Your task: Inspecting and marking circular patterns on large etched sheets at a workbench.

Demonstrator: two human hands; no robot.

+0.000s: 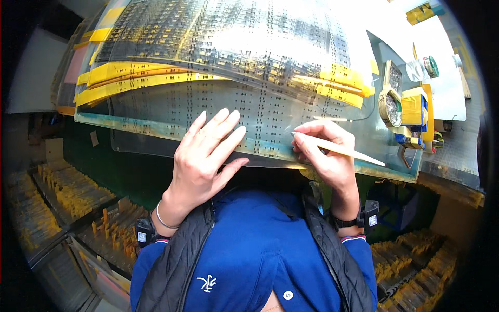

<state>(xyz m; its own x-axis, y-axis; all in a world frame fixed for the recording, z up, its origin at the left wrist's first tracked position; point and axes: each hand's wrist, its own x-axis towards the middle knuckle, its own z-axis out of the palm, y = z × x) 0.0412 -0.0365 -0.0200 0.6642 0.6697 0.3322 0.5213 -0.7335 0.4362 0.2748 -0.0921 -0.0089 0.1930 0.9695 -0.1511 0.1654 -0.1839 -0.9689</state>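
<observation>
A transparent film sheet [247, 112] printed with rows of small black marks lies on the glass-topped table. My left hand [205, 156] rests flat on its near part, fingers stretched out and holding nothing. To the right, my right hand [326, 151] is closed in a pen grip around a slim, pale, tapered pen-like tool [358, 155]. The tool's small tip points left, close to the film; whether it touches cannot be made out. Another thin whitish stick [332, 119] lies just beyond my right hand.
Stacked printed films [223, 47] with yellow tape edges [150, 73] cover the table's far side under bright glare. At right stand an oval-ended holder [390, 106], a yellow-and-blue box [414, 112] and a green-rimmed jar [430, 67]. Racks of yellow-tabbed sheets [73, 187] fill the lower left.
</observation>
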